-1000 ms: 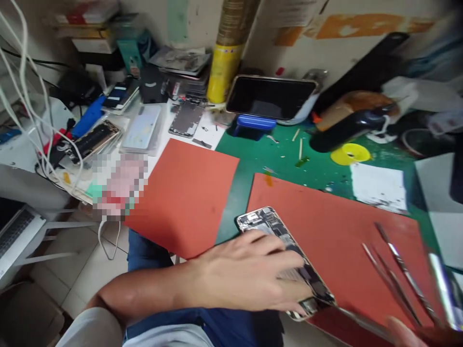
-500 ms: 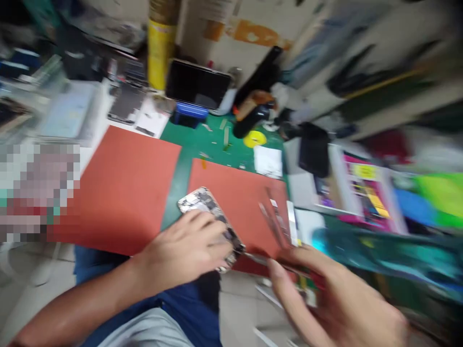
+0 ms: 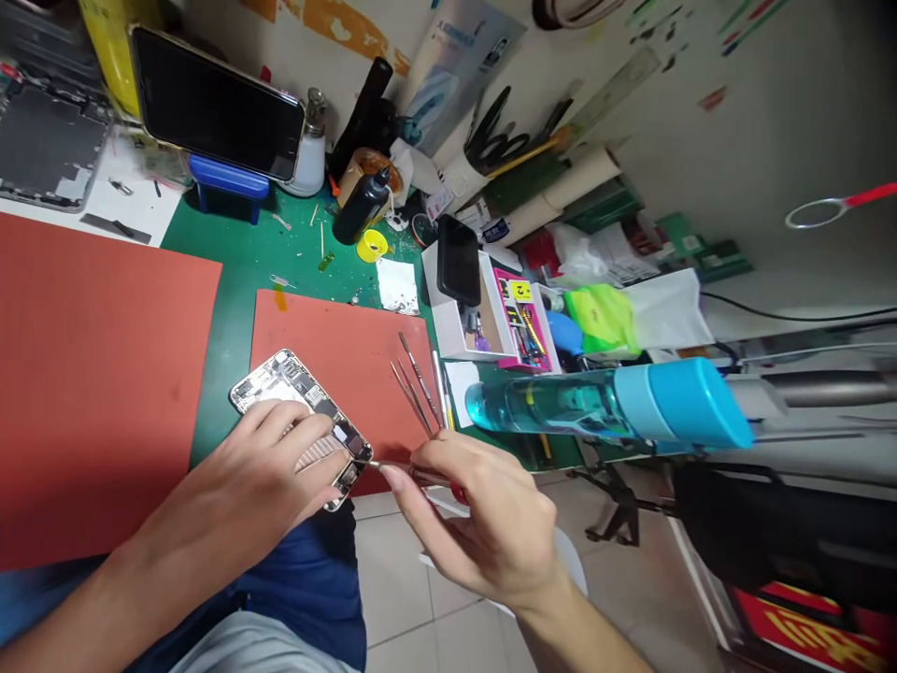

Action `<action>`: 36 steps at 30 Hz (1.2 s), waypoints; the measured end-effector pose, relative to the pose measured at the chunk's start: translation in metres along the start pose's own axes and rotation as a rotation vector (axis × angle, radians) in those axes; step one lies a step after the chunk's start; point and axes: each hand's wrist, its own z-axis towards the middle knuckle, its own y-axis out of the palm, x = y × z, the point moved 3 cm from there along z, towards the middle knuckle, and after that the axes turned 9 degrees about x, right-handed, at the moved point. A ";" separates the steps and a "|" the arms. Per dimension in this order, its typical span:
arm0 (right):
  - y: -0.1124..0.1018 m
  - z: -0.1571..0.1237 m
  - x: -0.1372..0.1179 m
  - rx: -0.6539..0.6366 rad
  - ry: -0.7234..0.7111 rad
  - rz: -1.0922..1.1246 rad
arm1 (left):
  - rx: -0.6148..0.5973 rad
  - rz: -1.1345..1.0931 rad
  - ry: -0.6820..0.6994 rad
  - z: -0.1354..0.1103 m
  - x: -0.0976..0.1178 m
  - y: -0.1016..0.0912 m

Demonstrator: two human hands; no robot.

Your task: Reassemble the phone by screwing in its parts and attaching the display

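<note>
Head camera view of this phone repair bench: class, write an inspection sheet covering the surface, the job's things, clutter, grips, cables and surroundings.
Surface: orange-red work mats on a green cutting mat.
Job's things: opened smartphone, circuitry exposed; tweezers on a mat.
Clutter: black bottle, yellow dish, phone on a blue stand.
Grips: left hand holds the smartphone; right hand pinches a thin metal tool beside it.
Cables: black cable by the wall.
Surroundings: tiled floor.

My view of the phone [image 3: 291, 393] is blocked where the left hand [image 3: 245, 477] covers it, and its board parts are too small to tell. The right hand [image 3: 483, 528] hides most of the tool [image 3: 396, 469], and the mat [image 3: 91, 374] runs off my left edge.
</note>
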 end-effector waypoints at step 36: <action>-0.001 -0.028 0.007 0.280 0.242 -0.014 | 0.008 0.005 0.099 -0.006 0.000 0.001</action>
